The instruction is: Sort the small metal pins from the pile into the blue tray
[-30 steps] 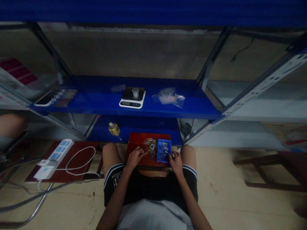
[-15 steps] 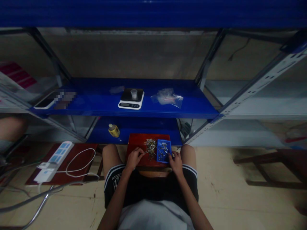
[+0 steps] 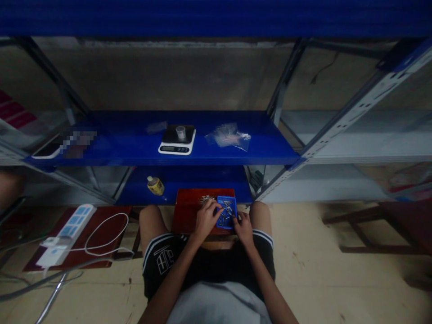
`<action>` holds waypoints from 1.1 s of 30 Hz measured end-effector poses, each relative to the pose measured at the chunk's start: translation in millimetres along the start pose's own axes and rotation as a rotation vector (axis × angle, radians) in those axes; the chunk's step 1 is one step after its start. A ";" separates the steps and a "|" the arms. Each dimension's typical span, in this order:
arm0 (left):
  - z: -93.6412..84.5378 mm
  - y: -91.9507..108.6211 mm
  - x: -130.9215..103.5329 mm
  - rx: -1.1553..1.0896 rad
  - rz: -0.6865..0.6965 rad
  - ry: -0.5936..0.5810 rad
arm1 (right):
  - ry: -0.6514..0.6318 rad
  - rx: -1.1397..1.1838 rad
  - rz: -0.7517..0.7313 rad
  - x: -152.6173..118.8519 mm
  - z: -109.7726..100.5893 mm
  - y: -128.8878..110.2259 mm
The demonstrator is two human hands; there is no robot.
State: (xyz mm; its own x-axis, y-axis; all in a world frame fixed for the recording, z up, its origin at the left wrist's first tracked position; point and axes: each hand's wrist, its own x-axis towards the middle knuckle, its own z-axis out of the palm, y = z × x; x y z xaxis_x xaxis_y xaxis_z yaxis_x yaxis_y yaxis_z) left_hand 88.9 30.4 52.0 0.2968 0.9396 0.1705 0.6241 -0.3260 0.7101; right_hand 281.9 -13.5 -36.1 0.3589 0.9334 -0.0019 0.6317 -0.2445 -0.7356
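Blue tray point(image 3: 226, 198) sits on the red-brown desk point(image 3: 185, 207), slim metal pieces point(image 3: 228, 208) lying at mixed angles inside. Loose pile point(image 3: 206, 198) just left of it, partly hidden by the left hand point(image 3: 204, 222). Left fingers are bunched over the tray's left rim — can't tell if a piece is pinched between them. Right hand point(image 3: 245, 228) is at the right rim, fingers curled beside it; touching looks likely, firmness of grip can't be told.

For clean handling, the right fingers should brace the tray lightly, no tipping. Left fingertips are best low over the rim, so any piece held goes down gently rather than bouncing out. Pieces this thin probably snag and roll — one at a time by the shank seems safest, wrist clear of the pile. Scale point(image 3: 176, 147) with small cup point(image 3: 181, 132) is on the shelf point(image 3: 135, 150), well apart.
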 end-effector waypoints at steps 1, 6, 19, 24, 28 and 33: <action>4.3 1.9 1.7 0.019 0.030 -0.027 | 0.001 0.002 -0.006 0.0 0.1 0.8; -5.5 -32.4 -13.7 0.043 -0.076 0.027 | 0.005 0.033 -0.001 0.0 1.8 6.2; -17.2 -60.9 -54.4 0.341 -0.348 -0.242 | -0.001 0.025 -0.006 1.5 2.1 6.6; -17.3 -59.3 -50.0 0.372 -0.389 -0.281 | -0.003 0.044 -0.006 1.6 1.5 7.9; -21.9 -66.6 -53.9 0.344 -0.409 -0.240 | -0.007 0.040 0.004 3.6 3.1 9.4; -18.1 -67.9 -52.5 0.314 -0.375 -0.177 | -0.012 0.035 0.004 4.6 3.2 9.2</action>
State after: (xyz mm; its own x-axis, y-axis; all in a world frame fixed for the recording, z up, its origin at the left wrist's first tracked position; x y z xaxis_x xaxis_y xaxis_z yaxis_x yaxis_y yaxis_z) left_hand 17.9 5.1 7.3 0.1119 0.9747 -0.1933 0.8896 -0.0116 0.4566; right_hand 287.1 -10.6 -45.0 0.3527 0.9356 -0.0128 0.6061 -0.2388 -0.7587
